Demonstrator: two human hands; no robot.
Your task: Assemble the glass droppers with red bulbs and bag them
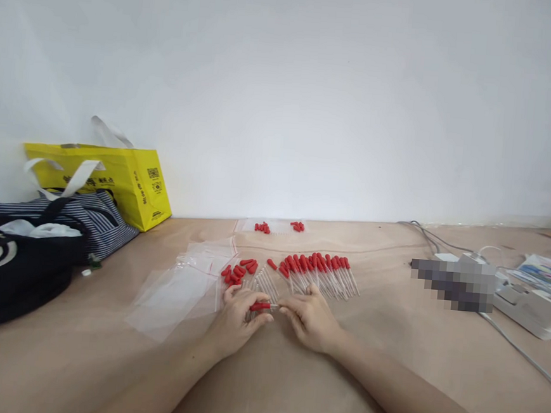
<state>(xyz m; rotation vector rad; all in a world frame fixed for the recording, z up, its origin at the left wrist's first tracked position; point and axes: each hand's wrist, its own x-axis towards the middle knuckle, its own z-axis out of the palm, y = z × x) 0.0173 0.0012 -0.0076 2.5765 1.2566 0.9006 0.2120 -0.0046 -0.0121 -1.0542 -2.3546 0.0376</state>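
Close to the table's front, my left hand is closed around a red rubber dropper bulb. My right hand pinches the thin clear tube at the bulb's right end; most of the tube is hidden by my fingers. Just beyond my left hand lie loose red bulbs and bare clear tubes. A row of droppers with red bulbs on clear tubes fans out beyond my right hand.
Clear zip bags lie at left. Another bag by the wall holds red bulbs. A yellow bag, a striped bag and a black bag stand far left. White power adapters and cables sit at right, beside a blurred patch.
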